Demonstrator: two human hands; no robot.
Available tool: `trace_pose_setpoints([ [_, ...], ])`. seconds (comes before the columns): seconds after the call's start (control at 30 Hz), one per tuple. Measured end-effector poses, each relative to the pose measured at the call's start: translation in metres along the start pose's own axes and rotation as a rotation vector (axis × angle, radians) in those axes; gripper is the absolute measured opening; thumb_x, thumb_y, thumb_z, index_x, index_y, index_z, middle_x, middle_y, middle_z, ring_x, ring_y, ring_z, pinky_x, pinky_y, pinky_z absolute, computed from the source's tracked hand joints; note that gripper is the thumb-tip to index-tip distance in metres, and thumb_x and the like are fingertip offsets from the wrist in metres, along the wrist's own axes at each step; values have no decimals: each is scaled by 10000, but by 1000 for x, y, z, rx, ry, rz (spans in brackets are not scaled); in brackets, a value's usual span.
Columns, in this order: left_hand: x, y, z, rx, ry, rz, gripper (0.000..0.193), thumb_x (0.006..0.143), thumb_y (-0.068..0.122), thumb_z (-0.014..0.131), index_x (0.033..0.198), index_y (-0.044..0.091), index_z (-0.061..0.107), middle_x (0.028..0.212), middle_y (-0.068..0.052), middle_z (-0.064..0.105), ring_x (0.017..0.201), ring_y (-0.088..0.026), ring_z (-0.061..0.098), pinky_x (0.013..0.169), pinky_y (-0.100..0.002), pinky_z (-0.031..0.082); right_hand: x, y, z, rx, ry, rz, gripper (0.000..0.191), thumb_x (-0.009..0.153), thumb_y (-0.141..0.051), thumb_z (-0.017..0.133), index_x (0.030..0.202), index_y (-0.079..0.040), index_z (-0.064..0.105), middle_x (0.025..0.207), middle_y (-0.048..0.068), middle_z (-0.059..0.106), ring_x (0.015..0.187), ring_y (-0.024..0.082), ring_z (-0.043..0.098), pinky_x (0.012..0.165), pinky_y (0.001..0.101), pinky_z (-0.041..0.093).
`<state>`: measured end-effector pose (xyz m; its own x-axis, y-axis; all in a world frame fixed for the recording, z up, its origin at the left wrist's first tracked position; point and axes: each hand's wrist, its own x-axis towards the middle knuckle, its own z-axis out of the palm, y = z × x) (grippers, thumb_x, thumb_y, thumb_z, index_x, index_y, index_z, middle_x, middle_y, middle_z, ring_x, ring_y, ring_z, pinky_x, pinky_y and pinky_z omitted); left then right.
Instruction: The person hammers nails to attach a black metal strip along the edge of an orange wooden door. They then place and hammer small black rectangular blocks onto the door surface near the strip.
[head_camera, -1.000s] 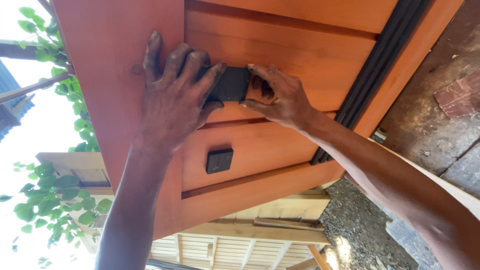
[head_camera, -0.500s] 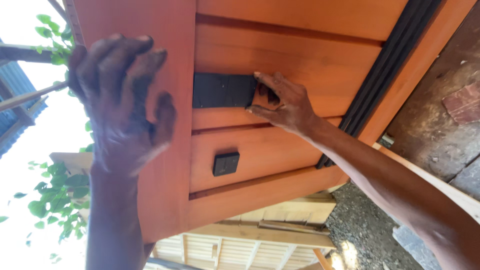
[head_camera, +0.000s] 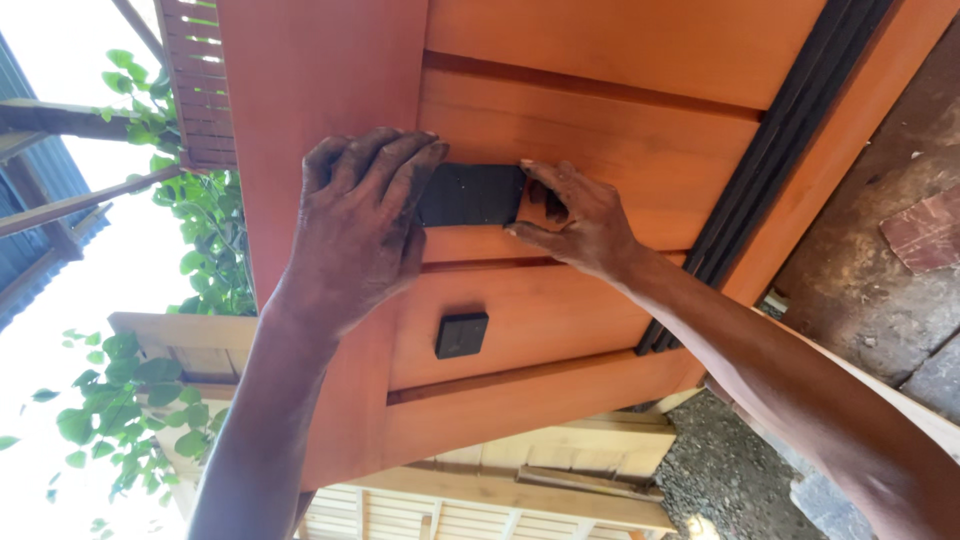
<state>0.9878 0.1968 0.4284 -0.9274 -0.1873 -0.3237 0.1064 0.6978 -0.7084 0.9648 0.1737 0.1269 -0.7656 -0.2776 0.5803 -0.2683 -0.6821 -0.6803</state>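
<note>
The dark rectangular sanding pad (head_camera: 470, 195) lies flat against the orange-stained wooden door panel (head_camera: 600, 130), just above a horizontal groove and well above the small square black block (head_camera: 461, 334) on the next panel down. The left hand (head_camera: 365, 225) lies spread over the pad's left end, fingers (head_camera: 410, 175) curled over its top edge and palm on the wood; the right hand (head_camera: 580, 215) pinches the pad's right end, its fingers narrow and bent.

To work this panel well, I would keep the pad flat, both hands sharing the pressure evenly, and run along the grain (parallel to the groove) so no cross scratches show in the stain. The black ribbed strip (head_camera: 770, 170) at the right looks worth staying clear of.
</note>
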Motion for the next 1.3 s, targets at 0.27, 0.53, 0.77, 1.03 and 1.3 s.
trace_pose_setpoints([
  [0.27,-4,3,19,206,-76,88,688,904,345,699,1521,100,517,1491,-83,560,1388,-275,476,1138,-501,342,-1,1,1,31,7,-5,744,810,-303,956,1393,-14,597,1040,158,694,859,227,711,741,336,614],
  [0.53,-3,-5,24,189,-42,118,600,942,343,722,1486,134,579,1494,-22,568,1387,-254,456,1121,-522,348,0,-1,1,64,15,21,738,818,-264,960,1406,-16,590,978,109,683,780,169,676,669,290,590],
  [0.77,-1,-2,24,155,-33,94,620,939,334,770,1499,150,577,1483,-12,572,1406,-242,445,1137,-523,339,-2,3,2,21,38,-50,745,818,-254,966,1401,-8,573,993,117,672,797,172,672,686,295,584],
  [1.03,9,4,37,139,-66,96,746,836,420,821,1479,130,577,1403,-66,552,1344,-290,458,1123,-543,334,-4,5,2,87,7,7,730,825,-218,960,1412,-14,578,962,88,666,752,146,644,646,273,567],
  [1.3,16,9,48,146,-81,139,734,846,434,804,1473,132,568,1405,-69,550,1329,-273,468,1130,-519,332,-6,7,2,96,-1,10,754,832,-216,955,1442,-22,556,974,91,658,773,150,654,648,267,580],
])
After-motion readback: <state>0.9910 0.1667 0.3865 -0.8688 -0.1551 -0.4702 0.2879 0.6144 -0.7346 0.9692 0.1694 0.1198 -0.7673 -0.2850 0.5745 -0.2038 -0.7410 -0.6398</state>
